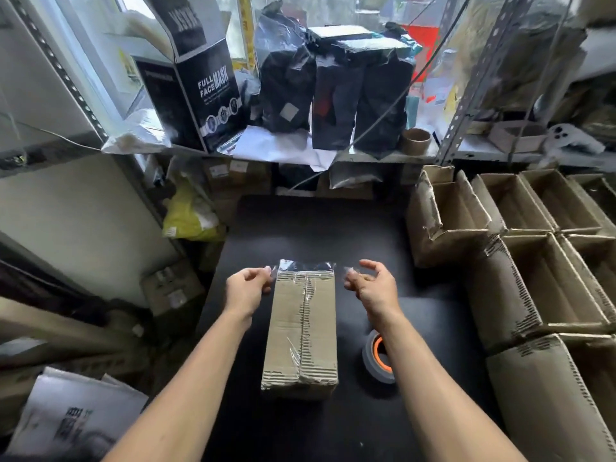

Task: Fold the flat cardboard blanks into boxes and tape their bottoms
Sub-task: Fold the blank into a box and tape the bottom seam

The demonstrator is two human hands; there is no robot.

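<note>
Two bare forearms reach in from the bottom edge on either side of the cardboard box (pixel 301 331). No sleeve shows on either; both are uncovered up to the frame's lower border. The left hand (pixel 248 288) and right hand (pixel 370 283) wear no gloves. No watch, ring or band is evident at the wrists or fingers, though the fingertips are slightly blurred.

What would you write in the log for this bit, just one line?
step: taping box bottom | box: on black table | left hand: pinching tape strip end | right hand: at other end | tape roll: beside box
</note>
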